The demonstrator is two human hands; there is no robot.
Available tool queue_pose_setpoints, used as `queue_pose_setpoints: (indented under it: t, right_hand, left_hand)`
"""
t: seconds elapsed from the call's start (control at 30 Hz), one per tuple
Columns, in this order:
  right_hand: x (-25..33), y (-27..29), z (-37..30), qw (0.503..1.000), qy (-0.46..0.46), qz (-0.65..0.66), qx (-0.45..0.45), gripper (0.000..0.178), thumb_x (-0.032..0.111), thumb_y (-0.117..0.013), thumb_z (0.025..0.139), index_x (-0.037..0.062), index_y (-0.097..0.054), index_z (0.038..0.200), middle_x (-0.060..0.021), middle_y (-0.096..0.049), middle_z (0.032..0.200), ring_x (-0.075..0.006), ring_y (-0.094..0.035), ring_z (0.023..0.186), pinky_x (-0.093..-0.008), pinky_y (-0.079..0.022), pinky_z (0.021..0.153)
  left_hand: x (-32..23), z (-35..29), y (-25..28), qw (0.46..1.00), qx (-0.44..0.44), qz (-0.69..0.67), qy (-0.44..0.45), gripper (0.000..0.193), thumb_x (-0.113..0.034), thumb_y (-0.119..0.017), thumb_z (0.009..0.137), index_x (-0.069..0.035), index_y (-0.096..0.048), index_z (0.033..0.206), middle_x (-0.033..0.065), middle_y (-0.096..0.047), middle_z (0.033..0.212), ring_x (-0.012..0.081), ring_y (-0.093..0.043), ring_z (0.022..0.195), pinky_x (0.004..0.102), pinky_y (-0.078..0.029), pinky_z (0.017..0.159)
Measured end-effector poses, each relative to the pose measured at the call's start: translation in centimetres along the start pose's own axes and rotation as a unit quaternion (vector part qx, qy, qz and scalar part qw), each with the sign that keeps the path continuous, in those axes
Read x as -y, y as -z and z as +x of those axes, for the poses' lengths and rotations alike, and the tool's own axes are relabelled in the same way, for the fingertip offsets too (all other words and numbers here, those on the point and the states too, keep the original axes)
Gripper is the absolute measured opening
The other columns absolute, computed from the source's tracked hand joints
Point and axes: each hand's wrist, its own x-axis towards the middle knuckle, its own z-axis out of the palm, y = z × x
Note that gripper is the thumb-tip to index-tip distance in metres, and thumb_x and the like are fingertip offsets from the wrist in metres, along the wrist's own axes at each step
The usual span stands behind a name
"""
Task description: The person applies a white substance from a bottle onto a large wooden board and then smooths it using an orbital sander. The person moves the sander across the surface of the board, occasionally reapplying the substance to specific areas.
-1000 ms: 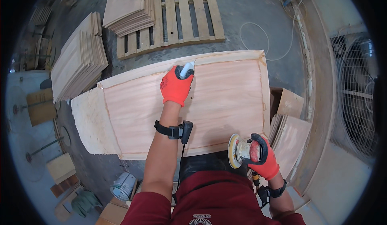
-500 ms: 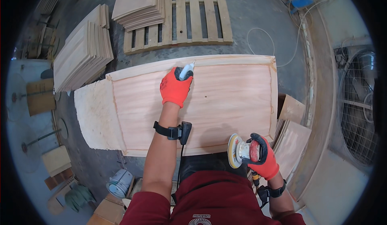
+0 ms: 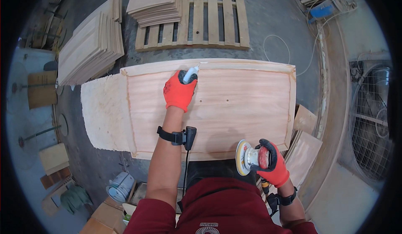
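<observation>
My left hand [image 3: 179,90], in a red and black work glove, is closed around a small white squeeze bottle [image 3: 190,74]. Its thin nozzle points at the far border strip of a wooden panel [image 3: 167,108]. A short white line of what looks like glue [image 3: 203,62] lies on that strip by the tip. My right hand [image 3: 274,162], gloved alike, grips an orbital sander [image 3: 252,157] with a red top. The sander is tipped on its side near the panel's near right edge, its round pad facing left. Two small dark holes show mid-panel.
A pale, rough-edged board [image 3: 104,112] sits at the panel's left end. Beyond are a wooden pallet [image 3: 194,24] and stacked panels [image 3: 94,43]. More boards [image 3: 305,150] lean at the right, before a caged fan [image 3: 370,116]. A bucket [image 3: 120,188] stands lower left.
The view has shifted a little, moving the panel rightward in the picture. My left hand with the bottle has gone slightly left along the far strip, where a white line now shows. My right hand stays put.
</observation>
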Motion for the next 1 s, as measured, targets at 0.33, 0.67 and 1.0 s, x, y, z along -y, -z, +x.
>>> queue_pose_setpoints:
  t: [0.33,0.67,1.0]
  right_hand:
    - [1.2,-1.5,1.1,1.000,-0.012,-0.013,0.026,0.093,0.009,-0.093,0.067,0.0007,-0.047,0.147,-0.0144,-0.060,0.134,-0.0265,-0.060,0.125,-0.0400,-0.045,0.110]
    - [2.3,-3.1,2.0,0.999,0.013,-0.022,0.035,0.091,0.010,-0.091,0.068,0.0010,-0.047,0.148,-0.0156,-0.063,0.130,-0.0270,-0.063,0.120,-0.0396,-0.048,0.105]
    - [2.9,-4.5,2.4,0.999,0.004,-0.018,0.048,0.090,0.010,-0.091,0.069,0.0010,-0.048,0.148,-0.0152,-0.063,0.130,-0.0274,-0.063,0.120,-0.0402,-0.048,0.105]
  left_hand:
    - [2.4,1.0,2.5,0.999,-0.030,-0.008,-0.012,0.031,-0.027,-0.082,0.080,-0.008,-0.074,0.103,0.0102,-0.074,0.081,0.0253,-0.071,0.075,0.0365,-0.054,0.073]
    - [4.4,1.3,4.9,0.998,-0.057,-0.008,-0.031,0.025,-0.030,-0.079,0.082,-0.010,-0.068,0.092,0.0074,-0.072,0.076,0.0239,-0.071,0.068,0.0378,-0.054,0.069]
    - [5.5,1.6,7.4,0.998,-0.056,-0.009,0.017,0.027,-0.025,-0.082,0.080,-0.008,-0.073,0.099,0.0103,-0.074,0.081,0.0244,-0.071,0.074,0.0366,-0.054,0.072]
